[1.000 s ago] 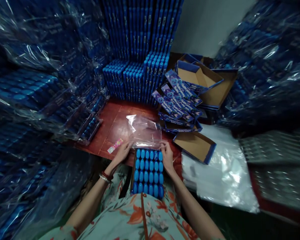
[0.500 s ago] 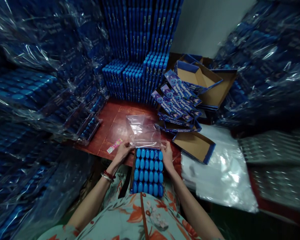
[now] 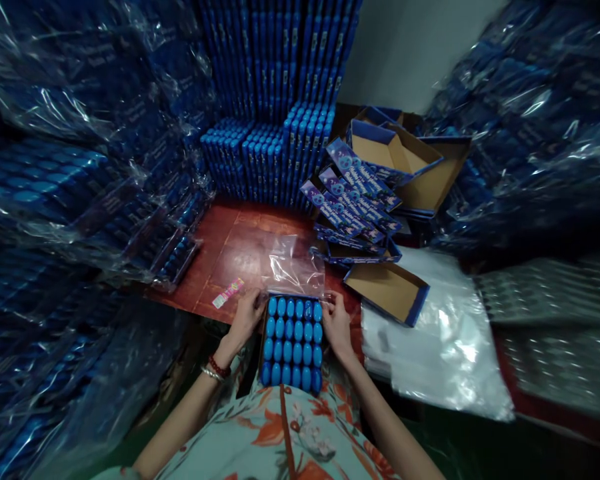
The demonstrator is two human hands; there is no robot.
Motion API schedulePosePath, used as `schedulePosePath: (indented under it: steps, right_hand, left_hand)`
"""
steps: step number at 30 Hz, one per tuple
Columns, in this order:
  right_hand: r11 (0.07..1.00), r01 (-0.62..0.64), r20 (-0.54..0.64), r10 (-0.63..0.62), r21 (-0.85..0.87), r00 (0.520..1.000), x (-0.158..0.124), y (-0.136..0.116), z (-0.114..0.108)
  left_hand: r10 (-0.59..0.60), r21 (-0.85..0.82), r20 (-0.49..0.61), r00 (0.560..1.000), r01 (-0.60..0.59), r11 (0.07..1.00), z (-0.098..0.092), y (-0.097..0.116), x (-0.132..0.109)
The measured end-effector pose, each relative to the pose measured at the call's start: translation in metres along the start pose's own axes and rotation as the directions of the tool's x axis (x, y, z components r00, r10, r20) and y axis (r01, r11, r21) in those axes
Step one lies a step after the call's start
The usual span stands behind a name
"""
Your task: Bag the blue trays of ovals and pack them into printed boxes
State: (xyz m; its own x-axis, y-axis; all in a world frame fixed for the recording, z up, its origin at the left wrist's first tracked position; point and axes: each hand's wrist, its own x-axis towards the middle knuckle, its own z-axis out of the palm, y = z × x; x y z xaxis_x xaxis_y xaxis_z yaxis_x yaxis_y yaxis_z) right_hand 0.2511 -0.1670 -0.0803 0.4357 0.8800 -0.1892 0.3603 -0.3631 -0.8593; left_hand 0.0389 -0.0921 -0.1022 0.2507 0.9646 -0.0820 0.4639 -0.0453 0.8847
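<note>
A box of blue egg-shaped pieces (image 3: 293, 341) rests against my lap at the table's front edge, its pieces in rows. A clear plastic bag (image 3: 293, 267) lies beyond it, with the mouth at the box's far end. My left hand (image 3: 249, 313) is closed on the bag's left edge beside the box's far left corner. At the far right corner, my right hand (image 3: 336, 320) pinches the bag's other edge.
Tall stacks of blue packs (image 3: 265, 160) stand at the back. Cardboard trays (image 3: 387, 290) and printed boxes (image 3: 350, 200) lie to the right, near flat clear bags (image 3: 430, 340). A pink strip (image 3: 227, 293) lies on the red table (image 3: 230, 233). Wrapped packs (image 3: 45, 180) rise at left.
The bag's mouth has come down over the box's far edge, and its far end lies lower. Both hands have moved slightly toward me along the box's sides.
</note>
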Motion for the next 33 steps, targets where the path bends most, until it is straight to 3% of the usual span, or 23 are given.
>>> schedulePosePath:
  steps: [4, 6, 10, 14, 17, 19, 25, 27, 30, 33]
  right_hand:
    - [0.993, -0.122, 0.225, 0.118, 0.002, 0.967, -0.001, 0.002, -0.014]
    - [0.995, -0.080, 0.273, 0.094, -0.064, 0.957, 0.002, 0.005, -0.021]
    - [0.969, 0.143, 0.144, -0.115, -0.201, 0.983, 0.019, 0.001, -0.032]
    - [0.951, 0.275, 0.136, -0.256, -0.142, 0.957, 0.033, -0.013, -0.034]
    - [0.943, 0.332, 0.099, -0.327, -0.033, 0.940, 0.022, -0.019, -0.032]
    - [0.933, 0.358, 0.081, -0.359, 0.023, 0.930, 0.004, -0.016, -0.032]
    - [0.928, 0.369, -0.032, -0.368, 0.048, 0.929, -0.062, 0.022, -0.045]
    - [0.939, 0.344, -0.060, -0.343, 0.018, 0.938, -0.074, 0.031, -0.050]
    - [0.965, 0.261, -0.077, -0.260, 0.006, 0.963, -0.069, 0.031, -0.054]
    - [0.974, 0.224, 0.073, -0.227, 0.044, 0.971, -0.035, 0.016, -0.054]
  left_hand:
    - [0.009, 0.008, 0.106, 0.994, -0.010, 1.000, -0.010, -0.001, 0.001]
    - [0.033, -0.008, 0.121, 0.992, -0.032, 0.999, -0.015, -0.001, 0.001]
    - [0.078, -0.054, 0.094, 0.993, -0.073, 0.996, -0.017, 0.004, 0.007]
    - [0.027, -0.117, 0.049, 0.998, -0.021, 0.993, -0.010, 0.012, 0.013]
    - [0.034, -0.100, -0.073, 0.997, -0.041, 0.994, -0.009, 0.018, 0.005]
    - [0.054, -0.080, -0.095, 0.994, -0.062, 0.995, -0.012, 0.019, -0.011]
    - [0.252, 0.011, 0.054, 0.966, -0.252, 0.968, -0.025, 0.012, -0.073]
    - [0.285, 0.045, 0.054, 0.957, -0.287, 0.957, -0.026, 0.010, -0.085]
    - [0.237, 0.126, -0.090, 0.967, -0.225, 0.966, -0.025, 0.014, -0.085]
    - [0.255, 0.186, -0.124, 0.959, -0.230, 0.955, -0.023, 0.025, -0.072]
